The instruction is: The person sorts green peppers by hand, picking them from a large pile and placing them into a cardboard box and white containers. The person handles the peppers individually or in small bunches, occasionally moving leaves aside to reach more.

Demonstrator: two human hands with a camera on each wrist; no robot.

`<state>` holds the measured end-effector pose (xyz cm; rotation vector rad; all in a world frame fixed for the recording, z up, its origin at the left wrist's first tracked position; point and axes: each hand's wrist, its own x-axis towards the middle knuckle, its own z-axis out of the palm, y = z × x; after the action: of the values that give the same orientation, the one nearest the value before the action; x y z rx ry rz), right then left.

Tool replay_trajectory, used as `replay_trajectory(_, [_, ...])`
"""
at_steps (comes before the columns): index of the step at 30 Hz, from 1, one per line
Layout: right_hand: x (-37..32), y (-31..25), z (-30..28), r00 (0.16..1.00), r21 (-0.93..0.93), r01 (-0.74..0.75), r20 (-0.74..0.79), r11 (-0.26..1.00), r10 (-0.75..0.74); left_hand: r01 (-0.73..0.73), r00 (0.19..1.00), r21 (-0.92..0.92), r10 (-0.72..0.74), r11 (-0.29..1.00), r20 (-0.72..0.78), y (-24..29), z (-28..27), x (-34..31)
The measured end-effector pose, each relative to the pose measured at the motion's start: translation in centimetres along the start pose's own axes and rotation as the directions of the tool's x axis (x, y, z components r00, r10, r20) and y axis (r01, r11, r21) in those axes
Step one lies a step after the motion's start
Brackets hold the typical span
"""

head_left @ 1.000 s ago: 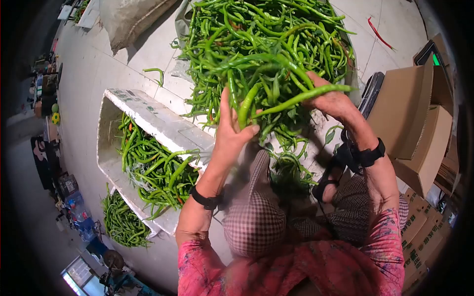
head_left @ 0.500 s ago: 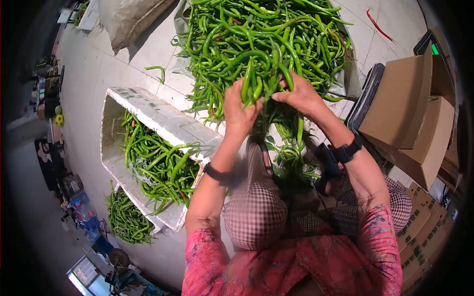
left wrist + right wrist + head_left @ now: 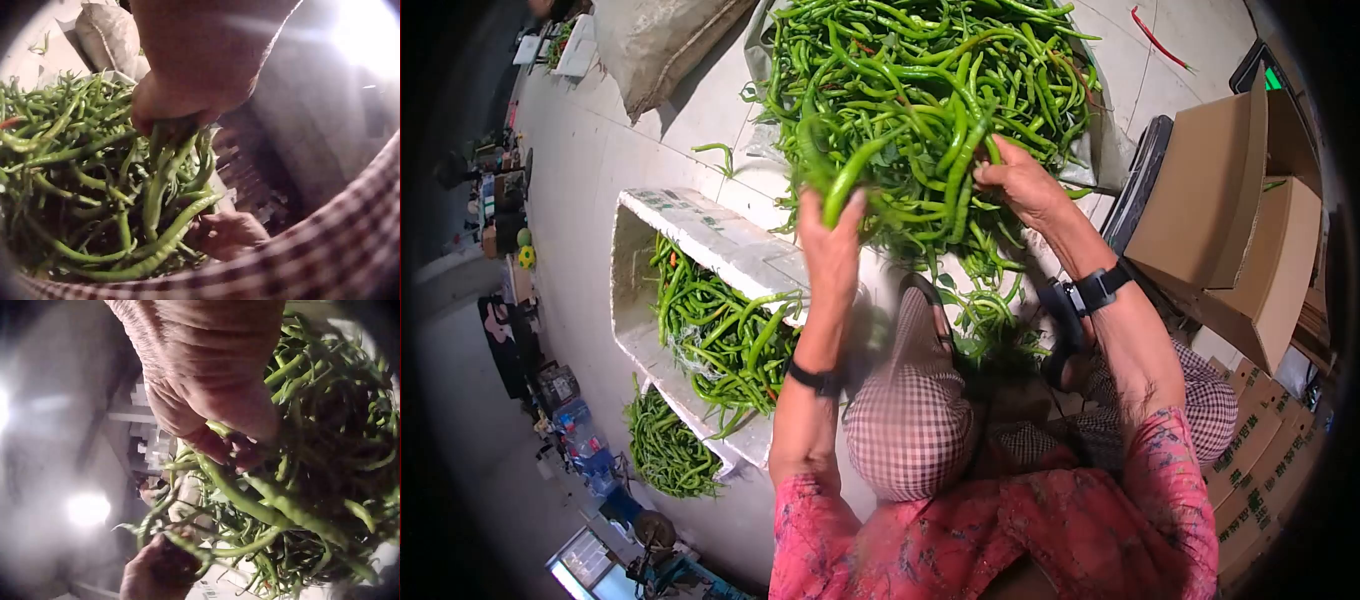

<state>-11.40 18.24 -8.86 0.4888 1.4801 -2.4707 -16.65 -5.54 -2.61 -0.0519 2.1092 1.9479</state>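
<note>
A large heap of green peppers (image 3: 920, 90) lies at the top centre in the head view. Over its near left side, my left hand (image 3: 832, 245) grips several green peppers (image 3: 852, 172), slightly blurred. To the right, my right hand (image 3: 1025, 185) pinches green peppers (image 3: 960, 180) between thumb and fingers at the heap's near edge. From the right wrist, the right hand (image 3: 212, 381) has its fingertips on a long green pepper (image 3: 237, 497). In the left wrist view the left hand (image 3: 187, 81) holds peppers (image 3: 164, 181) pointing downward over the heap.
A white foam box (image 3: 632, 290) on its side holds green peppers, with another pile (image 3: 665, 450) beside it. An open cardboard box (image 3: 1200, 215) stands at right. A full sack (image 3: 665, 50) lies at top left; a red pepper (image 3: 1160, 40) is on the floor at top right.
The hands were close together over the heap; the left hand has moved left with peppers in its grip. The right hand has stayed near the heap's front edge, holding peppers.
</note>
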Motion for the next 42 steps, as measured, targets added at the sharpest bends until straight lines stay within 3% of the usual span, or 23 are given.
replay_trajectory(1, [0.6,1.1,-0.6,1.000,-0.107,0.018,0.004,0.994,-0.017,0.081,0.992,0.088,-0.088,0.993,0.087,-0.5,0.4,0.6])
replay_trajectory(3, [-0.3,0.1,1.4,0.999,0.060,-0.023,0.034,0.998,0.021,0.150,0.969,0.097,-0.166,0.984,0.182,-3.5,1.1,1.5])
replay_trajectory(4, [-0.5,0.0,2.2,1.000,0.022,-0.025,0.018,0.999,0.024,0.091,0.964,0.083,-0.109,0.992,0.243,-4.1,1.7,1.0])
replay_trajectory(5, [-0.7,0.1,2.6,0.999,-0.014,-0.032,0.003,0.999,0.032,0.212,0.926,-0.067,-0.178,0.975,0.334,-3.7,2.6,0.4])
replay_trajectory(7, [0.1,2.2,2.1,1.000,-0.047,-0.003,-0.003,0.999,0.003,0.150,0.892,0.020,-0.144,0.989,0.429,-4.3,3.8,0.4])
replay_trajectory(9, [-0.1,1.8,3.5,0.982,-0.413,0.120,-0.082,0.903,-0.168,0.109,0.913,0.083,-0.133,0.991,0.386,-4.6,5.0,0.7])
replay_trajectory(11, [-1.1,1.2,3.9,0.985,-0.442,0.096,-0.087,0.892,-0.149,0.241,0.943,-0.141,-0.197,0.960,0.269,-4.4,6.1,0.6])
replay_trajectory(12, [-1.2,1.0,4.0,0.993,-0.409,0.025,-0.092,0.912,-0.068,0.338,0.927,-0.245,-0.276,0.909,0.255,-4.6,6.5,0.6])
replay_trajectory(13, [-1.3,0.8,4.2,0.996,-0.374,-0.044,-0.091,0.926,0.011,0.333,0.928,-0.244,-0.271,0.911,0.256,-4.6,6.6,0.6])
replay_trajectory(14, [-1.6,0.7,4.7,0.991,-0.628,0.046,-0.071,0.777,-0.115,0.318,0.932,-0.285,-0.244,0.904,0.267,-4.6,6.7,0.6])
replay_trajectory(15, [-2.4,0.5,5.9,0.977,-0.705,0.097,-0.066,0.703,-0.201,0.308,0.935,-0.323,-0.222,0.895,0.276,-4.6,6.6,0.5])
replay_trajectory(17, [-3.7,0.3,7.7,0.937,-0.763,0.218,-0.011,0.609,-0.350,0.322,0.942,-0.498,-0.220,0.805,0.254,-4.3,6.4,0.2])
replay_trajectory(19, [-4.6,0.1,8.9,0.865,-0.829,0.319,0.056,0.460,-0.499,0.296,0.943,-0.512,-0.162,0.806,0.289,-2.2,5.5,-0.3])
replay_trajectory(21, [-5.5,-0.9,11.1,0.839,-0.824,0.335,0.041,0.457,-0.542,0.255,0.953,-0.473,-0.137,0.843,0.269,0.1,4.8,-0.6])
replay_trajectory(23, [-6.2,-2.3,12.4,0.697,-0.868,0.408,0.096,0.283,-0.711,0.163,0.964,-0.502,-0.030,0.849,0.263,2.8,4.0,-1.1])
replay_trajectory(26, [-8.2,-6.8,14.5,0.685,-0.864,0.459,0.193,0.209,-0.703,0.041,0.961,-0.569,0.123,0.821,0.247,7.2,3.1,-1.7])
replay_trajectory(27, [-8.3,-7.2,14.7,0.673,-0.860,0.469,0.200,0.203,-0.712,0.089,0.968,-0.545,0.057,0.834,0.246,8.4,2.5,-1.5])
replay_trajectory(30, [-8.0,-8.4,15.0,0.602,-0.705,0.636,0.199,0.313,-0.774,0.043,0.972,-0.481,0.074,0.875,0.222,11.1,2.3,-2.0])
replay_trajectory(35, [-10.5,-10.7,14.4,0.567,-0.756,0.635,0.313,0.161,-0.762,0.045,0.951,-0.454,0.102,0.890,0.293,13.5,2.6,-3.6])
replay_trajectory(37, [-11.4,-11.7,14.5,0.577,-0.821,0.570,0.392,0.010,-0.716,0.042,0.939,-0.479,0.128,0.877,0.318,14.9,2.1,-3.9])
replay_trajectory(38, [-12.0,-12.6,14.9,0.561,-0.798,0.603,0.406,0.020,-0.722,0.043,0.944,-0.493,0.127,0.869,0.306,16.1,2.0,-4.4])
replay_trajectory(41, [-13.4,-14.3,15.6,0.445,-0.673,0.735,0.389,0.080,-0.806,-0.010,0.946,-0.496,0.169,0.868,0.278,19.4,2.0,-6.3])
replay_trajectory(42, [-13.8,-14.5,15.4,0.392,-0.667,0.744,0.392,0.036,-0.832,-0.051,0.946,-0.498,0.202,0.865,0.254,20.3,2.3,-7.3])
